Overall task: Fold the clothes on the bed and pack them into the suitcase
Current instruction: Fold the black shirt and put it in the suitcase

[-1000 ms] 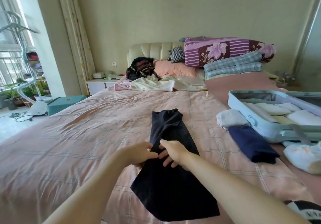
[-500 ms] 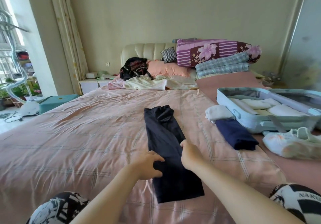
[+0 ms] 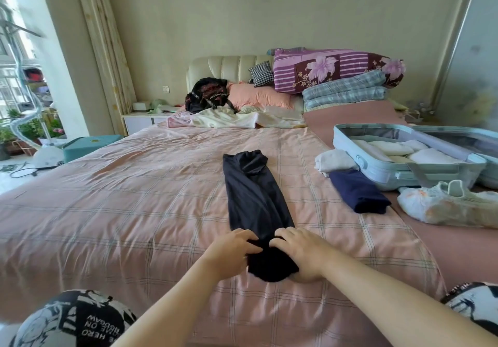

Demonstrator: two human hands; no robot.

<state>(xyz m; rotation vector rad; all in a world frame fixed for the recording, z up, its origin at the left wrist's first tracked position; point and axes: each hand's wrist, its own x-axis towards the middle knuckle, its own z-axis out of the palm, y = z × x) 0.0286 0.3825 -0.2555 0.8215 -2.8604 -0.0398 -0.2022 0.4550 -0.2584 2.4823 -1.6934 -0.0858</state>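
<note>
A home bedroom.
A wide bed under a pink checked sheet is filling the view; a cream padded headboard is standing at twelve o'clock, a pale patterned curtain hanging at ten.

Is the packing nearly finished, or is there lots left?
Partly. The suitcase holds pale folded clothes. The left hand and right hand grip the dark garment, mid-fold. A white piece and navy piece wait beside it; loose clothes lie by the pillows.
</note>
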